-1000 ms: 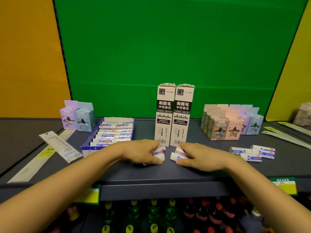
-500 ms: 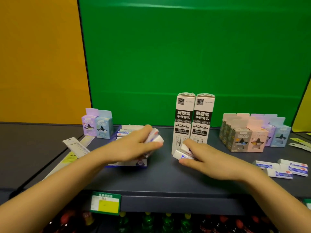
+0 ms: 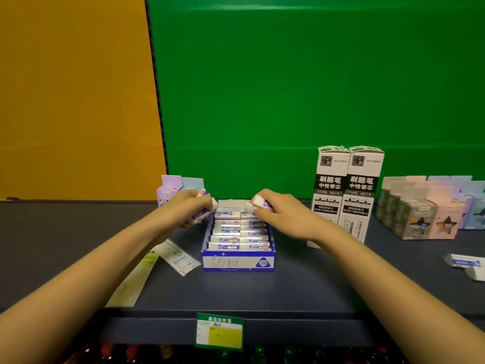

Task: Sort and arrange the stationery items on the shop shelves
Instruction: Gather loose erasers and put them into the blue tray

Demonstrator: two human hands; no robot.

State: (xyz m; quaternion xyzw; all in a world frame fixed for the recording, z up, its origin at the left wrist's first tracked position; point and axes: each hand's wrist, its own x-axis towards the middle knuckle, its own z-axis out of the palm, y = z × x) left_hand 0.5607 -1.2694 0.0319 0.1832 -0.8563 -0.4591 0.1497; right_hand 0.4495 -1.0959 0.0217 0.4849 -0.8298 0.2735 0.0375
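Note:
A blue and white display box (image 3: 237,262) marked 2B sits on the dark shelf, filled with rows of white erasers in blue sleeves. My left hand (image 3: 187,210) grips a few such erasers (image 3: 203,212) at the box's far left corner. My right hand (image 3: 282,212) holds other erasers (image 3: 258,203) over the box's far right corner. Two more loose erasers (image 3: 463,262) lie at the right edge of the shelf.
Two tall white refill boxes (image 3: 347,190) stand right of my right hand. Small pastel boxes (image 3: 420,214) cluster far right, and two more (image 3: 172,187) behind my left hand. Flat packets (image 3: 177,257) lie left of the display box. A price tag (image 3: 220,332) hangs on the shelf edge.
Both hands lifted erasers from the shelf front and carried them left to the far end of the display box. My view swung left, so the box now sits at centre.

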